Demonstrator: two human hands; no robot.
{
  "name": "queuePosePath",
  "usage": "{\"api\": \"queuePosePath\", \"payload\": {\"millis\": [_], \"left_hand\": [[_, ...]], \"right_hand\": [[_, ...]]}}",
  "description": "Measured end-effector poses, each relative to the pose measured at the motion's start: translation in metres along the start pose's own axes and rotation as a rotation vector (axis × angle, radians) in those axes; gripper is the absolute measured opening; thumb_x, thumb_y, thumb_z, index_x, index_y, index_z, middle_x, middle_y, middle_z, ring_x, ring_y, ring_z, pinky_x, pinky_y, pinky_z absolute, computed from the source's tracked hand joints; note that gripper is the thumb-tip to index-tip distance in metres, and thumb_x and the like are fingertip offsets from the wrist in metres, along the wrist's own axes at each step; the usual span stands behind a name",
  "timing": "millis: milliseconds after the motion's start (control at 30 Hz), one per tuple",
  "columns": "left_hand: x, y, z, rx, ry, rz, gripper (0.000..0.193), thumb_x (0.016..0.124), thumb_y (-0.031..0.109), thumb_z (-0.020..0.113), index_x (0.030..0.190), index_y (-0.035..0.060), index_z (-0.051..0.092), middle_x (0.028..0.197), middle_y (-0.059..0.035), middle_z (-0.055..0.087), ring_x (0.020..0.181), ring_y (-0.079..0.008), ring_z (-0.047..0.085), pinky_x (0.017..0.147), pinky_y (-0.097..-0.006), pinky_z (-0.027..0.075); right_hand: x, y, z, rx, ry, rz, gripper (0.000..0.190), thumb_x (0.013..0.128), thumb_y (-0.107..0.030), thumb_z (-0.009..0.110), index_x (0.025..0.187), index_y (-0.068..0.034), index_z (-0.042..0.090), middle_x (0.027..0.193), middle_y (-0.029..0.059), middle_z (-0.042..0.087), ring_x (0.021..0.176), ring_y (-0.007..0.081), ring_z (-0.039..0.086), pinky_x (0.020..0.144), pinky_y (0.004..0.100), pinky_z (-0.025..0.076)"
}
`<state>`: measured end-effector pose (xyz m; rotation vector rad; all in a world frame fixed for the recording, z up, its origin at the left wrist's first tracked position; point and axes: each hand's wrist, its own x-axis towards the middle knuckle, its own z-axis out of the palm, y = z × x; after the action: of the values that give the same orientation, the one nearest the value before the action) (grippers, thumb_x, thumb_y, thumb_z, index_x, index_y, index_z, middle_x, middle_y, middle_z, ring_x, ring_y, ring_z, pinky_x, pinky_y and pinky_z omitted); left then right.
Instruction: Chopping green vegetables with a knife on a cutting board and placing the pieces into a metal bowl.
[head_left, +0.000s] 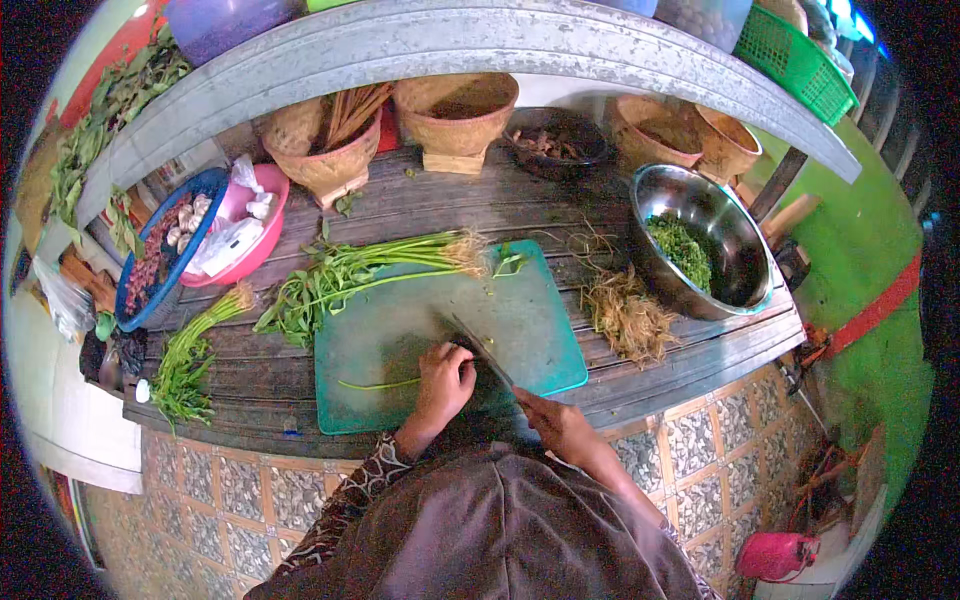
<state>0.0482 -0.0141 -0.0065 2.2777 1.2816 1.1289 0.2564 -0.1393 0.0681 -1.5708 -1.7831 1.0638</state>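
Note:
My right hand (551, 424) grips a kitchen knife (484, 351) by its handle, the blade slanting up and left over a green cutting board (532, 322). Beside the blade, my left hand (446, 379) rests on the board with curled fingers. A thin green stem (379, 386) runs out from under it to the left. Whether the fingers pinch the stem is hidden. Along the board's far edge lies a bunch of leafy green stems (390, 259) with pale roots at the right end. A small cut leaf piece (510, 262) sits near those roots.
A steel bowl (750, 259) holds chopped greens (679, 247); a heap of trimmed roots (630, 319) lies beside it. Another bunch of greens (184, 367) is at left, near a blue basket (169, 262) and pink basin (274, 217). Woven baskets (457, 105) stand behind, under a shelf edge (450, 45).

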Motion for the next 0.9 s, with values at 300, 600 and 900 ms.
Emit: {"api": "queuePosePath", "payload": {"millis": [300, 600, 900], "left_hand": [[0.001, 0.000, 0.000, -0.022, 0.021, -0.019, 0.017, 0.072, 0.007, 0.069, 0.087, 0.0071, 0.060, 0.087, -0.0120, 0.059, 0.088, -0.0363, 0.058, 0.078, -0.0489, 0.043], [-0.002, 0.006, -0.006, 0.153, 0.052, -0.023, 0.017, 0.071, 0.013, 0.070, 0.085, 0.0110, 0.062, 0.087, -0.0090, 0.059, 0.089, -0.0333, 0.057, 0.076, -0.0494, 0.040], [-0.008, -0.002, -0.003, 0.071, 0.060, -0.037, 0.019, 0.070, 0.015, 0.073, 0.087, 0.0125, 0.064, 0.091, -0.0044, 0.063, 0.092, -0.0307, 0.057, 0.080, -0.0480, 0.039]], "right_hand": [[0.006, 0.014, 0.020, -0.118, 0.004, 0.028, 0.039, 0.100, -0.012, 0.054, 0.139, -0.008, 0.055, 0.124, 0.0195, 0.066, 0.104, 0.0319, 0.069, 0.090, 0.0394, 0.052], [-0.004, -0.010, 0.000, -0.046, -0.073, 0.098, 0.041, 0.098, -0.011, 0.054, 0.139, -0.010, 0.054, 0.128, 0.0212, 0.062, 0.116, 0.0354, 0.063, 0.096, 0.0422, 0.049], [0.002, -0.009, 0.002, 0.023, -0.001, -0.026, 0.043, 0.097, -0.010, 0.054, 0.141, -0.010, 0.052, 0.129, 0.0215, 0.061, 0.117, 0.0378, 0.062, 0.097, 0.0417, 0.049]]}}
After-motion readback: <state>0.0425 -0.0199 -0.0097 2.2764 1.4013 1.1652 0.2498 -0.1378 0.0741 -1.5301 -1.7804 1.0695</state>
